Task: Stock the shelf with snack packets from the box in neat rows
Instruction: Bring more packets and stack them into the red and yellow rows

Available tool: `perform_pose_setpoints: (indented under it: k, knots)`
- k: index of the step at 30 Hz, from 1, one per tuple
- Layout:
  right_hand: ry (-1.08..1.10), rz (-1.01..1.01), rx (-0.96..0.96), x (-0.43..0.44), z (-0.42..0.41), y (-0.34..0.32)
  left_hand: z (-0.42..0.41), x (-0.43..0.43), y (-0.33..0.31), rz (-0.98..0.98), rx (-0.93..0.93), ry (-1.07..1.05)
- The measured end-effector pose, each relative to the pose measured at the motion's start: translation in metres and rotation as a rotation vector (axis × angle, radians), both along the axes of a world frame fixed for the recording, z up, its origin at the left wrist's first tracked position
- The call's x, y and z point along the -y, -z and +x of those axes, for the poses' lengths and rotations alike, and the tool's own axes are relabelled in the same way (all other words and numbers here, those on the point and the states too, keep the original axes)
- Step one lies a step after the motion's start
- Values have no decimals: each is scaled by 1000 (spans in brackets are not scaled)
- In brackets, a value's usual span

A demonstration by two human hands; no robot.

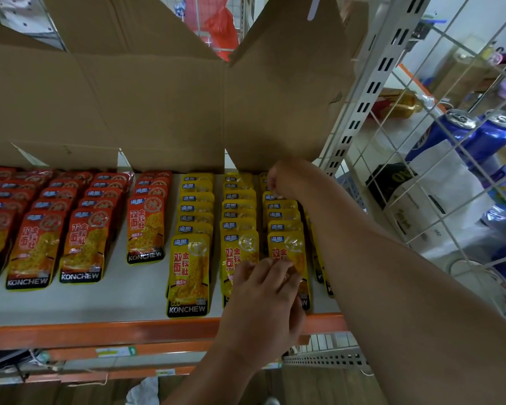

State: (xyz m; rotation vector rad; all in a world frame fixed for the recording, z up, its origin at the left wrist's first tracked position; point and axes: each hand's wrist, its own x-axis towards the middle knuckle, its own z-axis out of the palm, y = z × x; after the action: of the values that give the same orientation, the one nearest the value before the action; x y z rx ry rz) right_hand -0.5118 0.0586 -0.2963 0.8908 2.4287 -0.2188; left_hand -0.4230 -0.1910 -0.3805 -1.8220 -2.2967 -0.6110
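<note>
Rows of KONCHEW snack packets lie overlapped on the white shelf (135, 299): orange-red packets (84, 247) on the left, yellow packets (190, 267) in the middle and right. My left hand (265, 290) rests with curled fingers on the front yellow packets (287, 249) of two right-hand rows. My right hand (284, 178) reaches to the back of the rightmost visible row and pinches the top of a yellow packet (270, 197) there. My right forearm hides a further row at the far right. The cardboard box (158, 97) stands at the back of the shelf, flaps open.
The shelf has an orange front rail (100, 331) and a slotted white upright (360, 95) on the right. Beyond a wire grid (438, 159) stand blue cans (447, 133) and bags. A lower shelf level shows under the rail.
</note>
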Motion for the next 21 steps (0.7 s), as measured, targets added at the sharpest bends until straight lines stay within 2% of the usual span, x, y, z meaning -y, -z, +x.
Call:
perform_pose_setpoints:
  k: [9, 21]
  knots:
    - [49, -4, -123, -1, 10, 0, 0, 0, 0, -4, 1, 4]
    - [78, -7, -111, -2, 9, 9, 0, 0, 1, 14, 9, 5]
